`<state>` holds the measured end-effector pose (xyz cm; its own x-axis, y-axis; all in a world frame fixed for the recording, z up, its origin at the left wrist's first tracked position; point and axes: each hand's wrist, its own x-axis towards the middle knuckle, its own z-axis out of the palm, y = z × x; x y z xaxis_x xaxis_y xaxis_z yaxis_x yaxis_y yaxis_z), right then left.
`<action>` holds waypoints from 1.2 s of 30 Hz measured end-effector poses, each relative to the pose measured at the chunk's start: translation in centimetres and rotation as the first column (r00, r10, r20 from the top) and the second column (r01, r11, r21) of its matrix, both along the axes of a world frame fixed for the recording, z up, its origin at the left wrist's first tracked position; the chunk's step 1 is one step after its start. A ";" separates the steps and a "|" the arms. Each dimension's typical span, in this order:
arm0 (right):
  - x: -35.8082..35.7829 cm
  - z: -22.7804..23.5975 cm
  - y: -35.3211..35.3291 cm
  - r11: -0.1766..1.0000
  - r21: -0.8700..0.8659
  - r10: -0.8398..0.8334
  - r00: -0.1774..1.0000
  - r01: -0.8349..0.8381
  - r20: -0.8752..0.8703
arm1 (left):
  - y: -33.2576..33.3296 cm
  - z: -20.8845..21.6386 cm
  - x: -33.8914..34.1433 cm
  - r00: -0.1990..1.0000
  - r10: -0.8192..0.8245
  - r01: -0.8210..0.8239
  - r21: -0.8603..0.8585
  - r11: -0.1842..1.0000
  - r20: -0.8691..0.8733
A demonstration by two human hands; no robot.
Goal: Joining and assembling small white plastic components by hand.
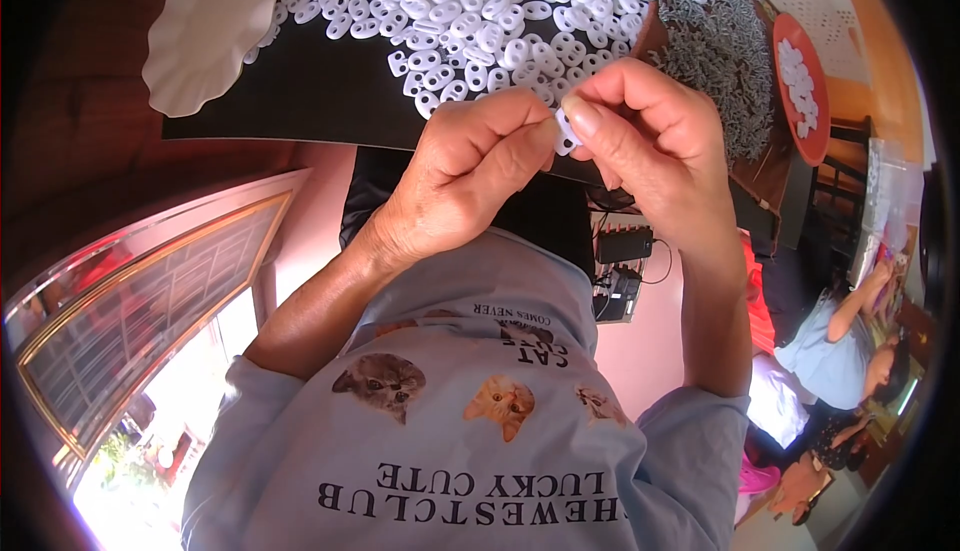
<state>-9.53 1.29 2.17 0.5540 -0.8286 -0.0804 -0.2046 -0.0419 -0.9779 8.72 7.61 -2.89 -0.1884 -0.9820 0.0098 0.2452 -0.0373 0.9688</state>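
Just beyond the table's near edge, I hold up a small white oval plastic piece with two holes (566,137). My left hand (462,179) is closed, pinching its left side between thumb and forefinger. From the other side, the thumb and fingertips of my right hand (658,141) are closed on the same piece. My fingertips hide part of it. Right behind my hands spreads a heap of similar white two-hole pieces (470,26).
A white wavy-edged tray (205,36) stands at the left of the black tabletop (290,91). Small grey screw-like metal parts (715,71) lie piled at right, beside a red plate (813,136) with white pieces. Other people (830,351) sit far right.
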 end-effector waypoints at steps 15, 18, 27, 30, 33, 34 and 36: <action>-0.2 -1.8 0.2 0.749 -0.643 0.049 0.981 -0.160 -0.187 | -0.3 0.0 0.5 0.978 0.002 0.039 0.194 0.980 -0.206; -0.3 -0.7 0.1 0.682 -0.674 0.078 0.945 -0.283 -0.318 | -0.6 0.0 0.9 0.980 -0.050 0.086 0.183 0.979 -0.193; -0.1 0.4 0.4 0.612 -0.713 0.031 0.911 -0.343 -0.411 | -1.1 0.9 0.8 0.991 -0.063 0.084 0.179 0.980 -0.118; -0.2 0.2 0.4 0.614 -0.722 0.011 0.918 -0.319 -0.396 | -1.0 0.4 0.9 0.987 -0.056 0.082 0.166 0.983 -0.153; -0.5 0.2 0.3 0.587 -0.726 -0.020 0.890 -0.359 -0.456 | -0.9 0.5 0.7 0.993 -0.064 0.079 0.160 0.984 -0.097; -0.6 0.2 0.3 0.560 -0.712 -0.012 0.855 -0.423 -0.518 | -0.9 0.5 0.7 0.993 -0.063 0.078 0.159 0.984 -0.098; -0.6 0.2 0.3 0.543 -0.713 -0.011 0.845 -0.445 -0.535 | -0.8 0.4 0.8 0.993 -0.094 0.102 0.122 0.987 -0.066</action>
<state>-10.10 1.58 2.38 0.8124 -0.5230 0.2577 -0.4456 -0.8420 -0.3042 9.50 6.76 -2.50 -0.2866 -0.9531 -0.0977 0.2919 -0.1840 0.9386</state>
